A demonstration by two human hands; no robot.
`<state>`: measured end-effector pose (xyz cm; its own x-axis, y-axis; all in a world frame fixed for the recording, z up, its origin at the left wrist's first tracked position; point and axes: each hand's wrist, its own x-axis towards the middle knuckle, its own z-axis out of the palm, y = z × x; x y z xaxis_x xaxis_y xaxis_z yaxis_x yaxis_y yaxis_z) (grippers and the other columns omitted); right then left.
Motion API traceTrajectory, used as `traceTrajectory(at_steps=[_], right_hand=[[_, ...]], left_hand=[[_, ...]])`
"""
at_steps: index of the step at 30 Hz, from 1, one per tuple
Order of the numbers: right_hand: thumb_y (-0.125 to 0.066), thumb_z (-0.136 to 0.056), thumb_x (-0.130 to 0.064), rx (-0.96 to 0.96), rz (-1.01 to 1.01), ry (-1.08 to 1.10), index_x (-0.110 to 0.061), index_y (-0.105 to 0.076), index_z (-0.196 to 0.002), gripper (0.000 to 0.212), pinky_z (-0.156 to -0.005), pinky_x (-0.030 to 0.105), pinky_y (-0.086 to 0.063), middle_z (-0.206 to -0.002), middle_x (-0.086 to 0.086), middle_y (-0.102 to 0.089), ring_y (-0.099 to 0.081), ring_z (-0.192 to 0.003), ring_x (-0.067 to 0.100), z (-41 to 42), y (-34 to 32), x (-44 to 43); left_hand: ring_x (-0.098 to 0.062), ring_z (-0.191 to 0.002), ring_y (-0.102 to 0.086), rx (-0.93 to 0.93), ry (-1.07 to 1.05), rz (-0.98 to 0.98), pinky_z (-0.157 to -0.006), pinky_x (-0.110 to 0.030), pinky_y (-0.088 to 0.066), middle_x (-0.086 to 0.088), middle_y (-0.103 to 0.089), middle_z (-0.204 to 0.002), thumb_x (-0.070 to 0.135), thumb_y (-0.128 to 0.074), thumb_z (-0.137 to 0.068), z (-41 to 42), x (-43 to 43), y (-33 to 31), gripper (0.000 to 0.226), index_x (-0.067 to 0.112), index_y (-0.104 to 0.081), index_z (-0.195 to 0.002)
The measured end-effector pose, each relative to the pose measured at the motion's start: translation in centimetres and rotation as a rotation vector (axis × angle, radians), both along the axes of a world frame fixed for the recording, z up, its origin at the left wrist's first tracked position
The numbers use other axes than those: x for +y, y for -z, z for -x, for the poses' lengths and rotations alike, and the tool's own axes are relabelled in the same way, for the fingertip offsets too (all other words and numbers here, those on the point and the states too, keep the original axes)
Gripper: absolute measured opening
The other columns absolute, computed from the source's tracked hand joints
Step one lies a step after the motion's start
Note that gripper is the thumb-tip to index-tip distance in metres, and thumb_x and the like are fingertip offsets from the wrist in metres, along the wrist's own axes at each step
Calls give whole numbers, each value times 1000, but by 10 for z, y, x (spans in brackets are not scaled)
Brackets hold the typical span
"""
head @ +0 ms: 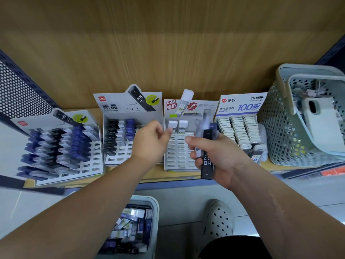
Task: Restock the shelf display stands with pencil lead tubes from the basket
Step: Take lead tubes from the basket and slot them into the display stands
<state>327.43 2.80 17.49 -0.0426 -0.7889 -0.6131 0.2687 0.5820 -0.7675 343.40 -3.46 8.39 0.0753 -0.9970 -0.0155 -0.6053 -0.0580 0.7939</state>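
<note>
My right hand grips a bunch of pencil lead tubes, black and blue ones, held upright in front of the third display stand. My left hand hovers between the second stand and the third one, with loosely curled fingers and nothing in it; its fingertips are near two white-capped tubes. The supply basket on the floor below holds several mixed tubes. A tilted stand at the left is nearly full of blue, black and white tubes.
A fourth stand of white tubes stands at the right, beside a green perforated basket with a white phone case inside. A dark perforated panel closes the left end. My shoe is on the floor by the supply basket.
</note>
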Motion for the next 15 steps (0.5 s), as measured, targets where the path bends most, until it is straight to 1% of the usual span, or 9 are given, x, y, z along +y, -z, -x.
traceTrajectory(at_steps=[2, 4, 6, 8, 11, 13, 15], right_hand=[[-82, -83, -10, 36, 16, -79, -12, -66, -97, 21, -44, 21, -40, -74, 3, -65, -57, -53, 12, -3, -1, 1], [-83, -81, -12, 58, 36, -142, -14, -68, -96, 21, -46, 21, -41, -73, 1, -67, -58, -55, 12, -8, -2, 2], [-82, -82, -12, 60, 61, -203, -13, -70, -98, 20, -46, 21, -40, -77, 4, -70, -57, -56, 11, -12, -3, 3], [-80, -85, -11, 65, 84, -270, -9, -71, -105, 22, -46, 20, -38, -81, 8, -72, -56, -56, 10, -16, -5, 5], [-80, -85, -10, 73, 96, -276, -8, -70, -112, 29, -46, 19, -38, -78, 5, -70, -55, -56, 10, -17, -6, 10], [-81, -84, -12, 44, 93, -244, -10, -70, -109, 28, -45, 19, -38, -78, 4, -67, -55, -56, 10, -19, -6, 12], [-81, -84, -18, 5, 86, -208, -14, -71, -106, 24, -44, 19, -39, -80, 4, -66, -56, -57, 11, -20, -8, 14]], left_hand=[[-16, -56, -49, 283, 2, -45, -58, -37, -43, -6, -60, -64, 41, -64, -92, 3, 8, -31, 35, 12, -57, -73], [-15, -51, -47, 498, 82, -177, -51, -29, -38, -6, -63, -67, 38, -63, -94, 4, 18, -59, 31, 8, -63, -84], [-14, -51, -47, 565, 187, -302, -47, -24, -37, -1, -60, -65, 34, -68, -91, 5, 28, -75, 27, 8, -64, -96], [-16, -53, -50, 578, 206, -348, -45, -23, -37, 0, -59, -64, 28, -74, -87, 5, 36, -79, 24, 12, -63, -101], [-18, -52, -52, 667, 107, -356, -44, -24, -42, -4, -63, -64, 15, -76, -85, 2, 43, -78, 20, 6, -64, -97], [-19, -53, -56, 765, 37, -367, -47, -25, -48, -4, -65, -64, 11, -76, -84, -1, 48, -79, 15, 4, -65, -91], [-17, -53, -60, 879, -32, -368, -49, -23, -52, -6, -65, -65, 8, -75, -84, -4, 53, -79, 14, 4, -63, -90]])
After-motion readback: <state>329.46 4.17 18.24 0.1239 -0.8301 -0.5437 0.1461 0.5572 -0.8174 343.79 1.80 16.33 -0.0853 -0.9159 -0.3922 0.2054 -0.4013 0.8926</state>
